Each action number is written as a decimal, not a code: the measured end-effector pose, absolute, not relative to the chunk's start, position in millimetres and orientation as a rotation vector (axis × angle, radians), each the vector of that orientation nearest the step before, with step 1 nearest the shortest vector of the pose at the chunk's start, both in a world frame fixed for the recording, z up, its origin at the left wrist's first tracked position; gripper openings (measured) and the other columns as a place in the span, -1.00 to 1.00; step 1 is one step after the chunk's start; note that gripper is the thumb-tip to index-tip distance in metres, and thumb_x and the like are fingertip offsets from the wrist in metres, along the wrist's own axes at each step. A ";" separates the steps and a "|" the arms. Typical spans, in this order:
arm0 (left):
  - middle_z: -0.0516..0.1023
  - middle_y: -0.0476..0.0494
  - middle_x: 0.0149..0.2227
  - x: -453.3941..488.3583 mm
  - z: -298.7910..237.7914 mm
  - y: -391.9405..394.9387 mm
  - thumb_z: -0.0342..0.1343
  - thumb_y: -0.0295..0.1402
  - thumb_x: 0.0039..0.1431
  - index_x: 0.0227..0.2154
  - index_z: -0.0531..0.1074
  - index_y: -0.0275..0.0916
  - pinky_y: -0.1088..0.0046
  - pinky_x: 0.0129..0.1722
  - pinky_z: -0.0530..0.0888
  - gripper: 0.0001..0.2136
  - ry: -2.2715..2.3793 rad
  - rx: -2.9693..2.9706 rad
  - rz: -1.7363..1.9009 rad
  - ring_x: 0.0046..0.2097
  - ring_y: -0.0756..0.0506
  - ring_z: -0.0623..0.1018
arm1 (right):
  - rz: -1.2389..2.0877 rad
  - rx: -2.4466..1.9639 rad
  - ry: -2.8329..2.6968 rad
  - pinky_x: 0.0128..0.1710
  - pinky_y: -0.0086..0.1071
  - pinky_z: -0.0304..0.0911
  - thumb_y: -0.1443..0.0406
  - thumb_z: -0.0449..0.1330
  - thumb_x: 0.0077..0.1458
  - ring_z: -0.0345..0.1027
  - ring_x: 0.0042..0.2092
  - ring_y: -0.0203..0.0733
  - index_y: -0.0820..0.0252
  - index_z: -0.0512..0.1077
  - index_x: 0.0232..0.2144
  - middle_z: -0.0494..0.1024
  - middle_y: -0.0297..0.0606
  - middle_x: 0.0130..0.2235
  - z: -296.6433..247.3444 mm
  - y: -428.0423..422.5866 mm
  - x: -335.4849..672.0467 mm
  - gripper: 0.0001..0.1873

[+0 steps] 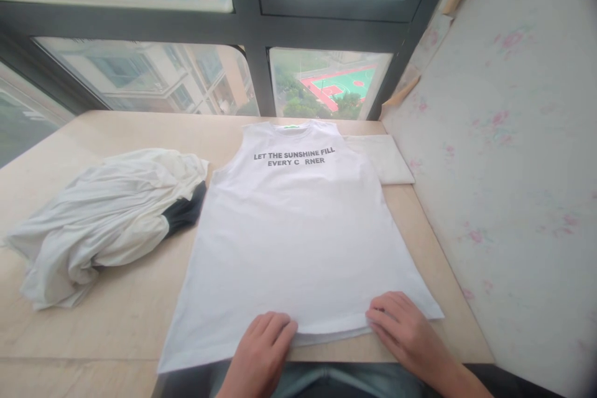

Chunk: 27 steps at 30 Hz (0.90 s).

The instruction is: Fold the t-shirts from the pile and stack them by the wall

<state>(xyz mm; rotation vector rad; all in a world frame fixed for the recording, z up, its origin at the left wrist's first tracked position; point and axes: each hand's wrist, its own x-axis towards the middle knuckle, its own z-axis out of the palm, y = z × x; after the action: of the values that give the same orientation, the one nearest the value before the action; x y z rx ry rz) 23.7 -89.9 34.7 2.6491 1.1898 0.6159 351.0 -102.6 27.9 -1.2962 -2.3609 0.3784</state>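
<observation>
A white sleeveless T-shirt (pixel 293 236) lies spread out, front up, its neckline toward the window and its hem toward me. Dark lettering runs across its chest. My left hand (pixel 263 351) is closed at the hem, left of its middle, with the fingers curled over the cloth. Farther right along the same hem, my right hand (pixel 405 331) also has its fingers closed on the edge. Between the two hands the hem lifts slightly and a second layer of cloth shows beneath. The thumb of my right hand is mostly hidden.
On the left lies a crumpled pile of off-white clothing (pixel 112 217) with a black part (pixel 186 210). A folded white cloth (pixel 389 158) sits at the right, partly under the shirt. The wooden surface (pixel 84 336) meets a window frame (pixel 259 62) and a floral wall (pixel 522 186).
</observation>
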 end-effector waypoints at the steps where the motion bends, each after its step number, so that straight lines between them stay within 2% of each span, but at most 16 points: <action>1: 0.51 -0.13 -0.31 23.5 35.8 -89.9 -0.12 -0.57 0.27 -0.20 0.41 -0.21 0.39 -0.32 0.46 -0.77 1.200 2.633 0.632 -0.32 -0.09 0.47 | 0.372 -1.289 -2.373 -0.15 -0.26 0.34 0.36 0.09 0.27 0.40 -0.18 -0.15 0.16 0.46 -0.15 0.52 -0.18 -0.20 28.0 -102.9 349.5 -0.83; 4: 0.51 -0.12 -0.31 21.7 33.9 -92.3 -0.08 -0.58 0.26 -0.21 0.40 -0.21 0.42 -0.31 0.46 -0.79 1.201 2.546 0.730 -0.31 -0.07 0.48 | 0.348 -1.270 -2.363 -0.13 -0.25 0.36 0.30 0.12 0.25 0.41 -0.15 -0.12 0.15 0.46 -0.10 0.53 -0.16 -0.16 24.7 -105.4 343.1 -0.80; 8: 0.52 -0.17 -0.24 15.3 21.5 -97.2 -0.01 -0.63 0.21 -0.11 0.41 -0.24 0.41 -0.19 0.47 -0.74 1.155 2.534 0.902 -0.21 -0.08 0.50 | 0.286 -1.265 -2.258 -0.15 -0.26 0.38 0.39 0.04 0.26 0.42 -0.17 -0.14 0.14 0.47 -0.10 0.53 -0.15 -0.21 14.3 -108.7 336.5 -0.75; 16: 0.53 -0.15 -0.26 13.0 6.8 -102.0 -0.05 -0.62 0.19 -0.18 0.43 -0.22 0.41 -0.23 0.49 -0.74 1.168 2.610 0.794 -0.25 -0.07 0.50 | 0.266 -1.278 -2.194 -0.22 -0.31 0.39 0.44 0.04 0.25 0.41 -0.24 -0.19 0.14 0.49 -0.22 0.50 -0.20 -0.29 10.9 -109.4 338.8 -0.76; 23: 0.53 -0.17 -0.27 14.6 10.2 -101.2 -0.07 -0.58 0.24 -0.18 0.44 -0.23 0.43 -0.24 0.51 -0.77 1.138 2.600 0.876 -0.26 -0.07 0.51 | 0.142 -1.129 -2.177 -0.23 -0.28 0.40 0.50 0.06 0.20 0.44 -0.23 -0.15 0.13 0.51 -0.13 0.54 -0.18 -0.29 12.5 -113.2 345.3 -0.68; 27: 0.54 -0.19 -0.23 12.1 4.4 -104.0 -0.06 -0.57 0.26 -0.14 0.45 -0.22 0.40 -0.19 0.52 -0.76 1.123 2.598 0.854 -0.21 -0.08 0.52 | 0.233 -1.141 -2.229 -0.27 -0.32 0.41 0.44 0.08 0.21 0.43 -0.28 -0.17 0.13 0.52 -0.19 0.53 -0.19 -0.32 21.3 -111.1 345.0 -0.76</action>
<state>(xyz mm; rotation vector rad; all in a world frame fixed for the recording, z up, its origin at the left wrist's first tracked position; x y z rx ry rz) 12.1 -104.0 4.4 2.5983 1.1229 0.8539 345.0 -111.1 21.3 -1.1407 -2.2293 0.2325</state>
